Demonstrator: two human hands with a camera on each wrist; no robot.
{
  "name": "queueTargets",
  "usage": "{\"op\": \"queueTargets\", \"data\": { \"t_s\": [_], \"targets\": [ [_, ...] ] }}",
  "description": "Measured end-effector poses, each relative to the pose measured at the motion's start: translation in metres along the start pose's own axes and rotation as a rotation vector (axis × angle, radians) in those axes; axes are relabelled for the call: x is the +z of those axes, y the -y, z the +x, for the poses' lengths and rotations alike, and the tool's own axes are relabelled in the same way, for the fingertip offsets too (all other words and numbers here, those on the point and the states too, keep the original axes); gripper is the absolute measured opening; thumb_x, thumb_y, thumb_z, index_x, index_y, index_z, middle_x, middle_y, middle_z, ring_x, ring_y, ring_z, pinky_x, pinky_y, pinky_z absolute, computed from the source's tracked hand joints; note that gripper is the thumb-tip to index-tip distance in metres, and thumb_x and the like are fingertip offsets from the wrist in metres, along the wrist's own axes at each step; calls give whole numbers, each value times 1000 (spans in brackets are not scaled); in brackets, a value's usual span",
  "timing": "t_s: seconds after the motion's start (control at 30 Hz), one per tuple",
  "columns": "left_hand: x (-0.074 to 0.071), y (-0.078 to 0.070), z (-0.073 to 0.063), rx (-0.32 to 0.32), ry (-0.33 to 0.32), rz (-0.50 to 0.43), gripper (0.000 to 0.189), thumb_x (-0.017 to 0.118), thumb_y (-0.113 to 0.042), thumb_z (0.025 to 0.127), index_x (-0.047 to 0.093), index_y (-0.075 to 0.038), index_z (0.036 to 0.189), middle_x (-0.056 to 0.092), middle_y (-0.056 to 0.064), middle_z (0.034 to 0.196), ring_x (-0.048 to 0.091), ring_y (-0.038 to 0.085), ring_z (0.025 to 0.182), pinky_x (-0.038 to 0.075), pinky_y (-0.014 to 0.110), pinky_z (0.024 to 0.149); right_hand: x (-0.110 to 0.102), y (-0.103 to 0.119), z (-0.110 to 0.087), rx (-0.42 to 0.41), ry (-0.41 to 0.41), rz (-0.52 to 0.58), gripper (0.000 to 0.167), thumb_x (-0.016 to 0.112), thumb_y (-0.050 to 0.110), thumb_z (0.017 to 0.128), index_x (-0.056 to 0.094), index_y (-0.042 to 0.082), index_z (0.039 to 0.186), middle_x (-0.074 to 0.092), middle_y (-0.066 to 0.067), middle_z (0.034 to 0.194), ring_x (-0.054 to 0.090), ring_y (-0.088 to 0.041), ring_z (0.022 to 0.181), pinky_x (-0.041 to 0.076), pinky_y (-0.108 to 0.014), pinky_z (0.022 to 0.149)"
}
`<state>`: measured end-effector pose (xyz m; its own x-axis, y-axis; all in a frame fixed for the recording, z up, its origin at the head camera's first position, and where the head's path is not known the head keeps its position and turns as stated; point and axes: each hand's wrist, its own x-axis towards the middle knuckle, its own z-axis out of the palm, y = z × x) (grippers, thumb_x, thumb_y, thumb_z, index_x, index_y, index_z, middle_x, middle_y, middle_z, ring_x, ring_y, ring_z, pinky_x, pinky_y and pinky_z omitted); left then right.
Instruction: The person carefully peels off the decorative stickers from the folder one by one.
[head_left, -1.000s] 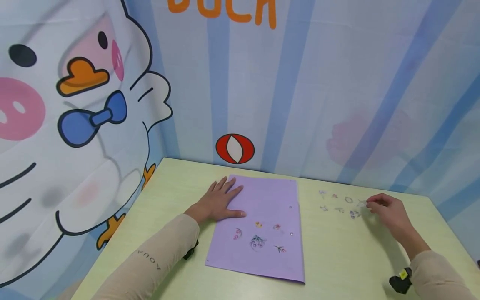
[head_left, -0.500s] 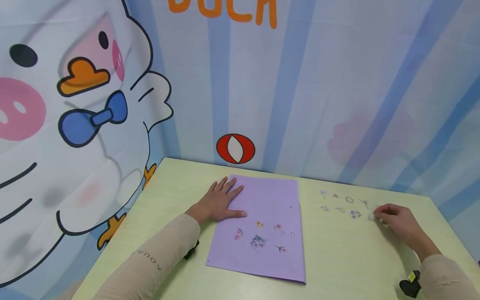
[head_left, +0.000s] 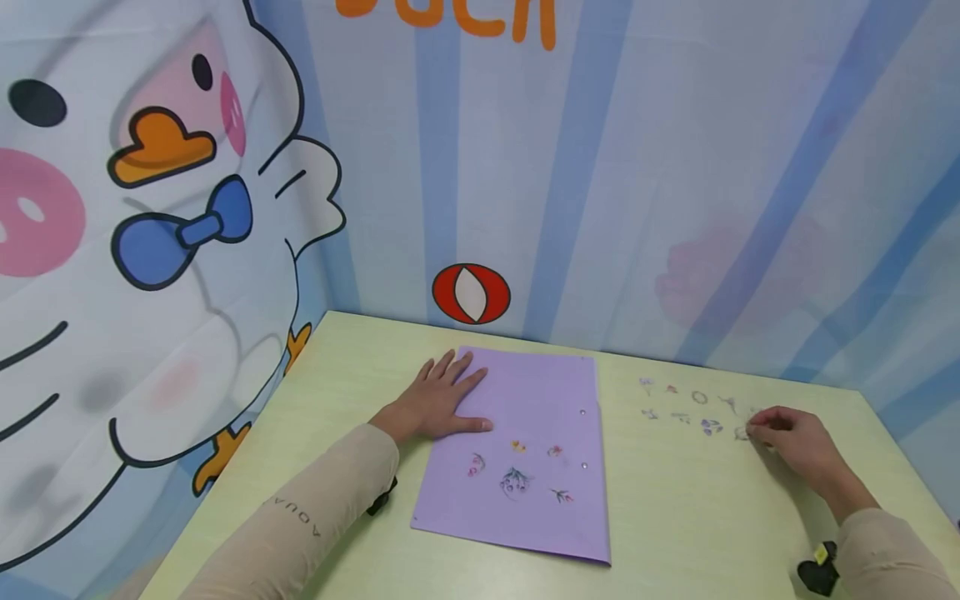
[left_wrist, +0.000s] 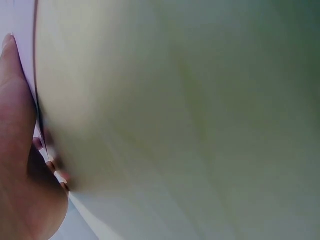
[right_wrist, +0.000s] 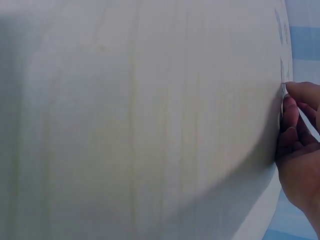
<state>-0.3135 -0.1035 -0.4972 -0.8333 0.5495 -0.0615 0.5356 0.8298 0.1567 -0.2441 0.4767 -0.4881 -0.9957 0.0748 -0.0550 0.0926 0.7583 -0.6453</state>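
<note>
Spread fingers of my left hand [head_left: 437, 402] lie flat on the upper left part of a purple folder [head_left: 536, 383]. Lower on that folder are several small flower stickers, among them a larger green-and-pink bouquet [head_left: 515, 482]. To the right, my right hand [head_left: 793, 442] pinches the edge of a small pale sticker [head_left: 741, 433] at the table's surface. Its thumb and forefinger meet there in the right wrist view, where the hand [right_wrist: 302, 165] hides most of it. Beside it, two rows of clear flower stickers include a ring-shaped wreath [head_left: 699, 398] and a purple flower [head_left: 711, 427].
The pale yellow table [head_left: 675, 517] meets a striped blue cloth backdrop [head_left: 622, 208] at its far edge. A large printed duck [head_left: 187, 333] covers the cloth on the left. Black wrist devices, such as the right one [head_left: 817, 571], sit below both forearms.
My right hand has moved slightly right and nearer from the end of the upper row, and the pale sticker now sits at the lower row's end. My left hand has stayed put.
</note>
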Motion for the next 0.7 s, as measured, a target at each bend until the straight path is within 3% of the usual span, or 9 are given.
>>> {"op": "queueTargets", "data": {
  "t_s": [0.2, 0.37, 0.5, 0.7],
  "targets": [
    [-1, -1, -1, 2, 4, -2, 101, 48, -83, 94, 23, -23, 171, 11, 11, 178, 4, 40, 163, 8, 62, 129, -2, -2, 0, 22, 0, -2, 43, 57, 30, 110, 68, -7, 127, 68, -21, 121, 60, -11, 89, 53, -28, 69],
    [0, -1, 0, 1, 7, -4, 100, 47, -83, 94, 22, -23, 171, 11, 11, 178, 4, 40, 163, 8, 61, 129, -3, -4, 0, 36, 1, 30, 47, 54, 33, 111, 67, -8, 129, 68, -13, 112, 60, -12, 87, 52, -30, 68],
    [0, -1, 1, -1, 5, -2, 101, 47, -83, 94, 22, -24, 171, 10, 11, 178, 3, 39, 163, 8, 61, 129, -4, -5, 1, 40, -8, 48, 44, 56, 31, 110, 67, -7, 127, 67, -6, 108, 59, -13, 85, 51, -30, 67],
    [0, 0, 0, -3, 3, -5, 101, 47, -83, 94, 22, -24, 171, 10, 10, 178, 3, 39, 163, 8, 61, 129, -2, -4, 0, 37, -6, 45, 35, 58, 25, 110, 66, -6, 123, 66, -9, 110, 60, -12, 86, 51, -28, 68]
  ]
}}
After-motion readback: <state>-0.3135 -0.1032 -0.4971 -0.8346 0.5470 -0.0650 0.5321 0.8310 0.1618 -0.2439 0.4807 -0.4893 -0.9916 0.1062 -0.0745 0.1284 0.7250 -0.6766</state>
